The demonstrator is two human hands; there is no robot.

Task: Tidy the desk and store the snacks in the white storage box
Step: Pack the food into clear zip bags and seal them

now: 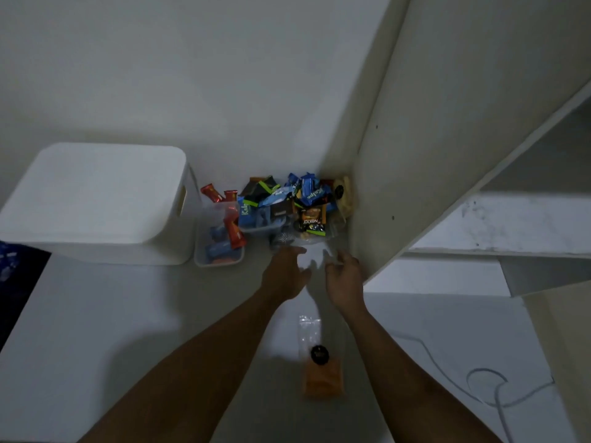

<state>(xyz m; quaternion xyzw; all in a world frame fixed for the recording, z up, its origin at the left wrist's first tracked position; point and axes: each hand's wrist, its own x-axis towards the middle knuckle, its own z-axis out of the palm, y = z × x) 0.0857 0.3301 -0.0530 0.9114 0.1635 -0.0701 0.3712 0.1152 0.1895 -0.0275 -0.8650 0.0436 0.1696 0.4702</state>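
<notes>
A white storage box (96,199) with its lid on stands at the left of the desk. A heap of snack packets (287,199) fills the back corner, some in small clear trays (219,251). My left hand (284,270) and my right hand (343,279) both reach to a clear plastic bag (311,251) in front of the heap, fingers curled at its edges. Whether they grip it is blurred. A clear packet of orange snacks (321,369) with a black round label lies on the desk between my forearms.
A white shelf panel (399,171) rises right beside the heap and my right hand. A thin white cable (479,382) loops on the desk at the right. A dark area (12,282) lies past the desk's left edge.
</notes>
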